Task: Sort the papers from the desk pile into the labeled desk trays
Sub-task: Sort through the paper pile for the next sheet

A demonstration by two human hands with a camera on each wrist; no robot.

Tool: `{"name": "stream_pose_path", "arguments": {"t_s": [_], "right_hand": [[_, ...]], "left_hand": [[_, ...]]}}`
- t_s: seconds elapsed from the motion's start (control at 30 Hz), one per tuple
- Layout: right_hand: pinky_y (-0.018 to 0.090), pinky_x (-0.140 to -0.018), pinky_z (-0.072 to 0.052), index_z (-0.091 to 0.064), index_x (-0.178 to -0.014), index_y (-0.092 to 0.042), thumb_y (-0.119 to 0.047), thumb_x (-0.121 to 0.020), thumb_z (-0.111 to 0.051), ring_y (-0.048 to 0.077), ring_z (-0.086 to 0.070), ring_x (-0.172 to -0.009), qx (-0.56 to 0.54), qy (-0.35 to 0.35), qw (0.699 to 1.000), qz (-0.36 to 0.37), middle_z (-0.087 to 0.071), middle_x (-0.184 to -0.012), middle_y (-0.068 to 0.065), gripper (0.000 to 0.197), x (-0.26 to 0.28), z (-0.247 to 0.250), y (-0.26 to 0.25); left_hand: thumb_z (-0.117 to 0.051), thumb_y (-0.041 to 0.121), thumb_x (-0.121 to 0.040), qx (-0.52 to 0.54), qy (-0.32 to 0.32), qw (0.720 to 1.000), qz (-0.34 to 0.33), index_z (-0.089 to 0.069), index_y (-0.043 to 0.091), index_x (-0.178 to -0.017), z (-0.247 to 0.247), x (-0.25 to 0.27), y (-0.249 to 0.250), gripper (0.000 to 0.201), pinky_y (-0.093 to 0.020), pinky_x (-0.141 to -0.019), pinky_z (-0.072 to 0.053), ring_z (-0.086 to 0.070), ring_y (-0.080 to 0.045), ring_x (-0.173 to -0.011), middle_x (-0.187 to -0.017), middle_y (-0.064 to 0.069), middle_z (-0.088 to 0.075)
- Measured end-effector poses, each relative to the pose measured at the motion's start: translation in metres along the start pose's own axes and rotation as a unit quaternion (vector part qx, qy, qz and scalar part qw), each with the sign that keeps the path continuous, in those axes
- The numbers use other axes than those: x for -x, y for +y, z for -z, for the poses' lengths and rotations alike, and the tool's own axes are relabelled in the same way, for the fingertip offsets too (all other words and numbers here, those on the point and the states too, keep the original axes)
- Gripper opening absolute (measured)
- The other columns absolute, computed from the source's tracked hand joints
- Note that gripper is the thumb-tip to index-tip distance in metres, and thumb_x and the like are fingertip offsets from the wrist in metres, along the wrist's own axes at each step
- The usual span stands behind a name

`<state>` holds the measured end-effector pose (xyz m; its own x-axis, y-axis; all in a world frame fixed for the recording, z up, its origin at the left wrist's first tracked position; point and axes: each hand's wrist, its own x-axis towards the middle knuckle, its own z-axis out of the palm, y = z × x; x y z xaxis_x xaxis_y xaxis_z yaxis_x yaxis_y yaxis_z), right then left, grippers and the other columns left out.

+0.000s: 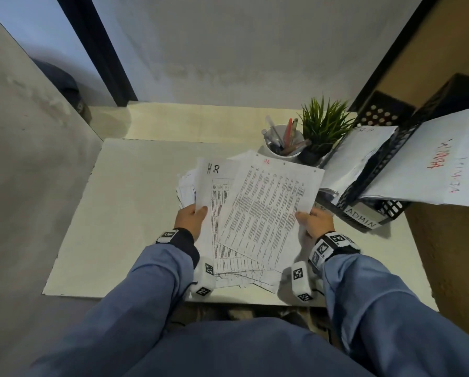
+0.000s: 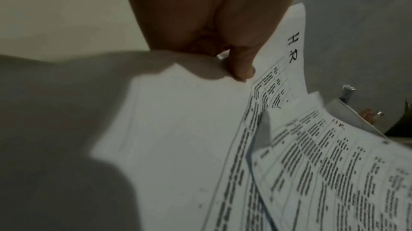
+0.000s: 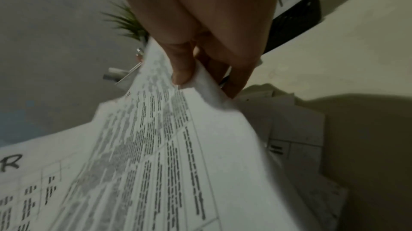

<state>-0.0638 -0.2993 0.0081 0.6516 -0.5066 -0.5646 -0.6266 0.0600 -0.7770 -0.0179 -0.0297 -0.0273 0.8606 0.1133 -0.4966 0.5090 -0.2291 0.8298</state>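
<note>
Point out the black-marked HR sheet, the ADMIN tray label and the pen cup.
HR sheet (image 1: 204, 186), head view, upper left margin.
ADMIN tray label (image 1: 362, 216), head view, label middle.
pen cup (image 1: 271, 151), head view, front wall.

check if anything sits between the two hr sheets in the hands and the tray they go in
Nothing visible blocks them. The left hand and right hand hold the HR sheets above the desk pile; the tray holding an HR-marked paper lies to the right. The pen cup and plant stand beside that path.

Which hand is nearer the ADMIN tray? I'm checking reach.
Right. The right hand holds a sheet just left of the ADMIN tray; the left hand is farther left.
</note>
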Motion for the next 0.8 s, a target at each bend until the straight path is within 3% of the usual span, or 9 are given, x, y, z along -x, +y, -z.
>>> {"name": "stream_pose_path", "arguments": {"t_s": [0.13, 0.2, 0.3, 0.37, 0.43, 0.53, 0.6, 0.67, 0.8], "right_hand": [[0.018, -0.057, -0.047, -0.066, -0.082, 0.001, 0.002, -0.084, -0.062, 0.021, -0.058, -0.074, -0.013, -0.020, 0.999, -0.026, -0.064, -0.101, 0.013, 0.004, -0.001, 0.001, -0.003], [0.011, -0.057, -0.048, -0.065, -0.083, 0.004, 0.004, -0.082, -0.063, 0.021, -0.059, -0.079, 0.006, -0.045, 0.998, -0.037, -0.060, -0.091, 0.007, 0.003, 0.001, 0.000, -0.005], [0.026, -0.072, -0.052, -0.064, -0.085, -0.001, 0.011, -0.084, -0.055, 0.013, -0.058, -0.064, -0.008, -0.054, 0.999, 0.003, -0.063, -0.074, 0.004, 0.015, 0.009, -0.009, -0.006], [0.024, -0.073, -0.045, -0.063, -0.096, -0.003, 0.006, -0.093, -0.045, 0.016, -0.061, -0.075, -0.023, -0.064, 0.998, 0.002, -0.067, -0.090, 0.008, 0.021, 0.013, -0.017, -0.008], [0.028, -0.089, -0.039, -0.061, -0.111, 0.003, 0.000, -0.093, -0.043, 0.026, -0.057, -0.100, -0.052, -0.058, 0.997, 0.009, -0.062, -0.115, 0.019, 0.025, 0.014, -0.020, -0.013], [0.038, -0.094, -0.045, -0.062, -0.105, 0.000, 0.008, -0.086, -0.049, 0.020, -0.051, -0.089, -0.024, -0.023, 0.999, 0.040, -0.062, -0.106, 0.022, 0.025, 0.008, -0.024, -0.004], [0.021, -0.079, -0.055, -0.059, -0.107, 0.001, 0.012, -0.083, -0.053, 0.019, -0.051, -0.079, 0.022, -0.018, 0.999, 0.037, -0.057, -0.089, 0.012, 0.028, 0.008, -0.027, -0.001], [0.007, -0.056, -0.049, -0.056, -0.102, -0.002, 0.017, -0.080, -0.053, 0.020, -0.050, -0.074, 0.027, -0.042, 0.998, 0.028, -0.055, -0.085, 0.010, 0.029, 0.007, -0.027, 0.003], [0.011, -0.065, -0.042, -0.058, -0.078, -0.006, 0.008, -0.087, -0.050, 0.019, -0.046, -0.087, 0.115, -0.065, 0.991, -0.030, -0.054, -0.094, 0.013, 0.018, 0.001, -0.027, 0.008]], "left_hand": [[-0.052, 0.005, -0.089, 0.007, -0.013, 1.000, 0.011, -0.058, 0.012, -0.092, 0.000, 0.001, 0.003, 0.010, -0.027, -0.068, -0.035, -0.045, -0.020, -0.079, -0.088, -0.009, -0.054], [-0.052, -0.003, -0.076, 0.023, -0.024, 0.999, 0.026, -0.061, 0.013, -0.082, -0.002, -0.003, -0.002, 0.019, -0.028, -0.069, -0.035, -0.045, -0.020, -0.082, -0.085, -0.008, -0.052], [-0.049, -0.015, -0.069, 0.075, -0.044, 0.995, 0.055, -0.063, 0.005, -0.060, -0.006, 0.004, 0.005, 0.025, -0.029, -0.073, -0.044, -0.055, -0.025, -0.078, -0.076, -0.010, -0.060], [-0.051, -0.022, -0.070, 0.113, -0.082, 0.988, 0.068, -0.066, 0.000, -0.053, -0.010, 0.013, 0.012, 0.032, -0.027, -0.064, -0.054, -0.062, -0.026, -0.076, -0.082, -0.011, -0.068], [-0.052, -0.024, -0.070, 0.114, -0.121, 0.984, 0.067, -0.067, 0.003, -0.046, -0.015, 0.019, 0.016, 0.039, -0.023, -0.057, -0.055, -0.063, -0.025, -0.078, -0.088, -0.011, -0.069], [-0.048, -0.023, -0.068, 0.076, -0.098, 0.991, 0.055, -0.065, 0.009, -0.041, -0.015, 0.021, 0.014, 0.045, -0.023, -0.057, -0.054, -0.062, -0.026, -0.085, -0.093, -0.011, -0.070], [-0.049, -0.014, -0.067, 0.007, -0.028, 0.999, 0.024, -0.065, 0.013, -0.049, -0.012, 0.019, 0.016, 0.036, -0.022, -0.066, -0.049, -0.059, -0.024, -0.082, -0.091, -0.012, -0.067], [-0.046, -0.009, -0.076, -0.112, 0.089, 0.990, 0.002, -0.067, 0.015, -0.069, -0.005, 0.013, 0.016, 0.033, -0.023, -0.070, -0.043, -0.058, -0.026, -0.081, -0.093, -0.013, -0.067], [-0.048, 0.001, -0.084, -0.121, 0.168, 0.975, 0.077, -0.057, 0.003, -0.109, 0.004, 0.006, 0.010, 0.026, -0.031, -0.081, -0.044, -0.057, -0.037, -0.104, -0.121, -0.018, -0.056]]}}
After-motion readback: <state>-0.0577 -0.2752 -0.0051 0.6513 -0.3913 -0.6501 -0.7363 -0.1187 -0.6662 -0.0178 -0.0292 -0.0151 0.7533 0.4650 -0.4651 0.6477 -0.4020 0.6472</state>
